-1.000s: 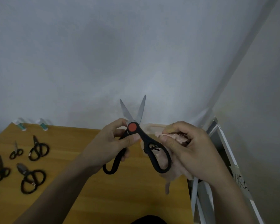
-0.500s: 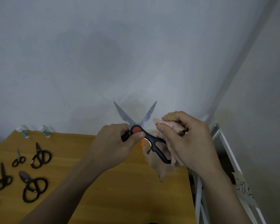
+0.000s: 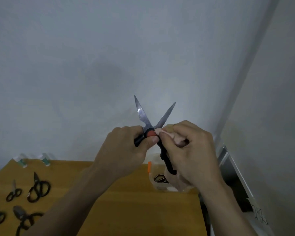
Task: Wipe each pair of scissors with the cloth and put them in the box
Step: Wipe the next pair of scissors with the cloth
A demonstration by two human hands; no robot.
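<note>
Head view: scissors (image 3: 152, 120), stiff, sharp, blades splayed; our left hand (image 3: 124, 149) grips one handle, right hand (image 3: 191, 150) pinches soft cloth (image 3: 165, 133) at the pivot.

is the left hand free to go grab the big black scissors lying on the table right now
Probably not yet. The left hand is gripping the open scissors held up for wiping, while the right hand holds the cloth. The path to the black scissors on the table looks unobstructed otherwise.
</note>
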